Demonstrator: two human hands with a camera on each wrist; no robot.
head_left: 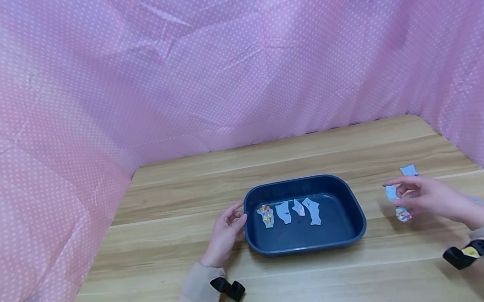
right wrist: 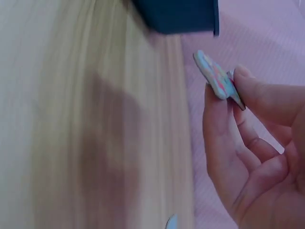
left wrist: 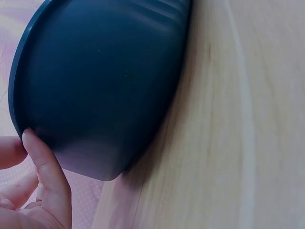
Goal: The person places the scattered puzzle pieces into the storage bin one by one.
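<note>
A dark blue tray (head_left: 307,249) stands on the wooden table. Several irregular, torn-looking paper pieces lie in a row inside it, among them one with colourful print (head_left: 267,216). At the tray's left end, my left hand (head_left: 227,234) pinches the rim between thumb and finger; the left wrist view shows the fingertips (left wrist: 29,136) on that edge. To the right of the tray, my right hand (head_left: 427,197) pinches a pale blue paper piece (head_left: 390,192) with printed colours (right wrist: 213,76). Whether a second piece is also held is unclear.
One pale paper piece (head_left: 409,170) lies on the table (head_left: 185,194) beyond my right hand. Another piece (head_left: 482,203) is partly hidden behind the right wrist. Pink dotted cloth (head_left: 235,75) hangs around the back and sides of the table.
</note>
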